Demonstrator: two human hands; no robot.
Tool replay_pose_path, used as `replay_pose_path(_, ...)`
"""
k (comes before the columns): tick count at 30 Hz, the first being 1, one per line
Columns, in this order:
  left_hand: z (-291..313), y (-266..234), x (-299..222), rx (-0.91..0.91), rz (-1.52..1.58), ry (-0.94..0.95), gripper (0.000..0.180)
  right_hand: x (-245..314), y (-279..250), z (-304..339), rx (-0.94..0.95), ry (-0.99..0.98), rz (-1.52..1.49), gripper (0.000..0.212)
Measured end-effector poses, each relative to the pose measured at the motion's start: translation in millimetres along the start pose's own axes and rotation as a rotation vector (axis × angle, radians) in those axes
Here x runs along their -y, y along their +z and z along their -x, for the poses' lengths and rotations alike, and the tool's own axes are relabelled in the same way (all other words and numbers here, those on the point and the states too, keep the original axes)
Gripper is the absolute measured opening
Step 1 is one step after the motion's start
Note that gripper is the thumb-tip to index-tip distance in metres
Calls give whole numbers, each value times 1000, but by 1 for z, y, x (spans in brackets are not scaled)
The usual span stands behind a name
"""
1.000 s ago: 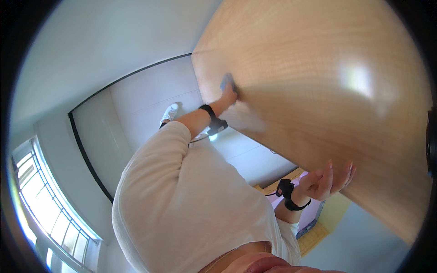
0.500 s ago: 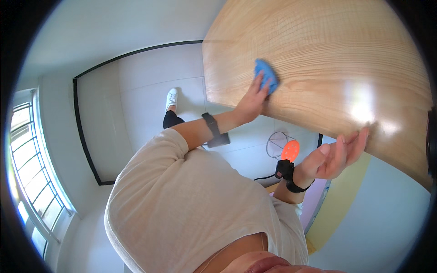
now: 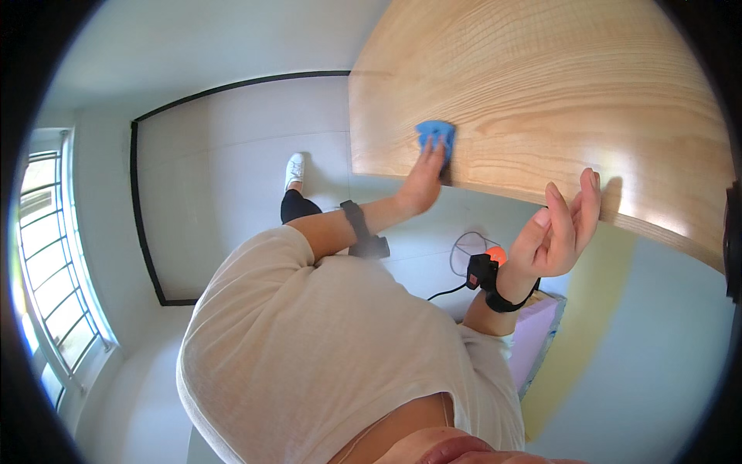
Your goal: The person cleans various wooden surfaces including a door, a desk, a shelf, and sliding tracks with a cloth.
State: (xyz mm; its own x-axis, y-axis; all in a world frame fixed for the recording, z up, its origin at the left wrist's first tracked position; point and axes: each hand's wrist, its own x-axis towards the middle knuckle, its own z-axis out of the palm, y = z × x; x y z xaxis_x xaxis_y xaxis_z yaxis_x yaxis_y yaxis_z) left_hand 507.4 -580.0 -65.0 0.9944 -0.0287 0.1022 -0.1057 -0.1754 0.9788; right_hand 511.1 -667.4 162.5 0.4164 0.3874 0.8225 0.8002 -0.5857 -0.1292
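A blue cloth (image 3: 433,130) lies bunched on the light wood tabletop (image 3: 541,85), close to its near edge at the left part. My left hand (image 3: 421,185) presses the cloth with its fingers; part of the cloth is hidden beneath them. Beside the near edge, farther right, my right hand (image 3: 560,232) is held up with the fingers apart and the palm turned inward, holding nothing. Whether its fingertips touch the wood I cannot tell. A black band with a small device (image 3: 369,246) is on my left wrist, and another (image 3: 485,272) on my right.
Below the table edge stands a round wire-framed object (image 3: 470,251) with an orange part (image 3: 497,254). A pale purple box-like thing (image 3: 533,332) is near my right forearm. A white shoe (image 3: 294,168) shows on the tiled floor (image 3: 247,193). At far left is a barred window (image 3: 58,255).
My left hand has slid the cloth a little leftward and toward me. My right hand has moved up and slightly left, its fingers now pointing more upward. The view has shifted slightly.
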Motion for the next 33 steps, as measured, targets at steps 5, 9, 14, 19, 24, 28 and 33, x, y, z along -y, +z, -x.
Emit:
replay_pose_path(5, -7, -5, -7, -63, -41, 178, 70, 2, -1, -4, 19, 23, -121, 30)
replay_pose_path(9, -18, -4, 59, 17, -142, 7, 65, -6, -7, 7, 97, 119, -292, 25)
replay_pose_path(14, -44, -43, 120, 551, -173, -398, 60, -23, -12, 51, 400, 490, -473, 20)
replay_pose_path(19, -18, -75, 61, 683, 388, -617, 58, -50, 16, 176, 631, 1176, -826, 28)
replay_pose_path(24, -8, -77, -8, 986, 163, -259, 64, -8, 32, 199, 534, 1505, -1043, 64)
replay_pose_path(28, 2, -53, -31, 1170, 95, -219, 82, 14, 40, 205, 50, 1530, -1180, 58)
replay_pose_path(33, -8, -53, -76, 1230, -39, -93, 73, 21, 30, 225, -439, 1581, -1191, 41)
